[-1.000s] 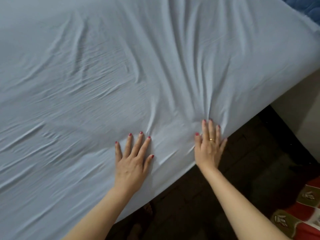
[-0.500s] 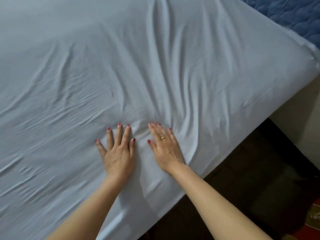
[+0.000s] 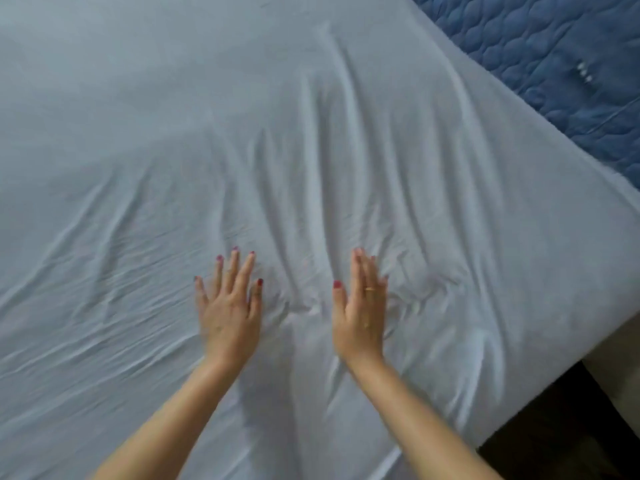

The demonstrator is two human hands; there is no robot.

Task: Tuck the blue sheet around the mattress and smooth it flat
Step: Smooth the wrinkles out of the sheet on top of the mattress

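Note:
The pale blue sheet [image 3: 242,133] covers nearly the whole bed top and is creased in long ridges that fan away from my hands. My left hand [image 3: 230,306] lies flat on the sheet with its fingers spread and straight. A short gap to the right, my right hand [image 3: 362,306] also presses flat on the sheet, fingers straight and close together, a ring on one finger. A bunch of small wrinkles sits between the two hands. At the top right the sheet ends and the dark blue quilted mattress [image 3: 554,64] shows bare.
The bed's edge [image 3: 540,410] runs diagonally at the lower right. Beyond it lies dark floor [image 3: 571,445], and a pale wall or panel [image 3: 620,348] stands beside it.
Both hands have slid from the bed's near edge further onto the sheet. They came close together, then parted again. More of the quilted mattress now shows at the top right.

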